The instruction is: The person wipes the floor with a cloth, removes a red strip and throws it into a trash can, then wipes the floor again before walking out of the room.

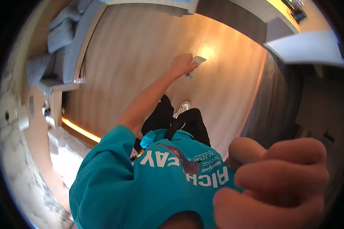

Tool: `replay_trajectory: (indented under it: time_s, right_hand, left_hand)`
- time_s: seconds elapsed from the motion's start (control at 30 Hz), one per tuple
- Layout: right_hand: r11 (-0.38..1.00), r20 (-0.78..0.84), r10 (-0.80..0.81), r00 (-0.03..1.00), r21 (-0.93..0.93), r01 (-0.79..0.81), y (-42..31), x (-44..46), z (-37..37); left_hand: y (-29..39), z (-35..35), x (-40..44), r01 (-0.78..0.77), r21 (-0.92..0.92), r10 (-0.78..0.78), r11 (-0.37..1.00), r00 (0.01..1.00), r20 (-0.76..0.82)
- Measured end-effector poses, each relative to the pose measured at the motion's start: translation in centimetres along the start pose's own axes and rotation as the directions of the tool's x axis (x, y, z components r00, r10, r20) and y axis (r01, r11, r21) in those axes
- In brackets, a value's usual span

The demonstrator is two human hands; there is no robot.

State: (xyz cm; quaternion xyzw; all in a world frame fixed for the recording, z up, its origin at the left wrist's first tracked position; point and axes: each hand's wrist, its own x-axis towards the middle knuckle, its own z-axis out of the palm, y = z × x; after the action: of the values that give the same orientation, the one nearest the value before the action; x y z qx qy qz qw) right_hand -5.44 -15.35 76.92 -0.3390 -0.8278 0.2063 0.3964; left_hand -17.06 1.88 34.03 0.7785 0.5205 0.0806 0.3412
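My left hand (182,65), at the end of an outstretched arm, is closed round a crumpled pale grey cloth (199,60). One corner of it sticks out to the right, and a bit hangs below the fingers; whether it is fabric or paper I cannot tell. Wooden flooring lies beneath that hand. Close to the camera, at lower right, my right hand (279,183) looms large and blurred with its fingers curled in. Anything inside those fingers is hidden.
A grey sofa (62,40) with cushions stands at upper left. A low cabinet (55,108) is below it. At right are a white-topped surface (307,47) and a dark floor strip (269,99). A white shoe (182,108) shows on the floor (133,49).
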Motion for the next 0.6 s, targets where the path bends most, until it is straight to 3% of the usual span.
replay_trajectory:
  time_s: [0.07, 0.13, 0.2, 0.23, 0.27, 0.3, 0.33, 0.37, 0.4, 0.47, 0.5, 0.53, 0.6]
  right_hand:
    - [0.989, -0.024, 0.114, 0.993, -0.089, -0.116, 0.9, 0.0, -2.9]
    - [0.94, -0.066, 0.284, 0.957, -0.18, -0.291, 2.5, 0.7, -4.9]
    - [0.816, -0.159, 0.496, 0.854, -0.251, -0.521, 5.1, 0.2, -5.5]
    - [0.743, -0.226, 0.588, 0.777, -0.229, -0.629, 8.4, -0.3, -5.1]
    - [0.752, -0.328, 0.569, 0.754, -0.164, -0.639, 13.0, -2.4, -4.6]
    - [0.767, -0.418, 0.551, 0.723, -0.088, -0.635, 17.7, -4.7, -4.6]
    - [0.645, -0.383, 0.716, 0.583, 0.043, -0.763, 21.3, -7.3, -4.9]
    - [0.592, -0.472, 0.725, 0.502, 0.053, -0.804, 25.9, -11.4, -4.6]
    - [0.535, -0.529, 0.744, 0.408, 0.107, -0.838, 29.7, -15.9, -4.0]
    - [0.4, -0.605, 0.775, 0.182, 0.247, -0.883, 34.6, -24.6, -3.6]
    - [0.327, -0.611, 0.789, 0.066, 0.325, -0.887, 34.8, -27.0, -1.3]
    - [0.307, -0.65, 0.76, 0.016, 0.336, -0.89, 35.2, -29.3, 0.4]
    - [0.136, -0.833, 0.552, 0.046, 0.036, -0.99, 39.1, -34.9, -0.1]
  left_hand:
    - [2.9, 0.9, 2.7, -0.059, -0.017, 0.06, 0.998, 0.997, 0.038]
    - [5.4, 0.4, 6.3, -0.187, 0.107, 0.172, 0.976, 0.975, 0.141]
    - [7.9, 1.4, 8.7, -0.245, 0.061, 0.23, 0.968, 0.955, 0.186]
    - [9.1, 2.0, 10.6, -0.29, 0.044, 0.278, 0.956, 0.943, 0.181]
    - [11.3, 3.2, 12.4, -0.36, 0.031, 0.346, 0.933, 0.914, 0.211]
    - [12.8, 4.3, 14.3, -0.322, -0.091, 0.335, 0.942, 0.897, 0.289]
    - [14.2, 5.7, 16.0, -0.257, -0.194, 0.314, 0.947, 0.874, 0.372]
    - [15.4, 9.1, 19.3, -0.397, -0.062, 0.377, 0.916, 0.796, 0.474]
    - [19.9, 8.5, 19.5, -0.25, -0.16, 0.294, 0.955, 0.867, 0.402]
    - [24.3, 13.4, 21.4, -0.317, -0.237, 0.39, 0.918, 0.832, 0.395]
    - [25.6, 12.9, 20.3, -0.271, -0.25, 0.362, 0.929, 0.801, 0.476]
    - [27.5, 13.5, 19.9, -0.248, -0.268, 0.359, 0.931, 0.76, 0.542]
    - [31.2, 19.8, 23.3, -0.238, -0.361, 0.417, 0.902, 0.696, 0.584]
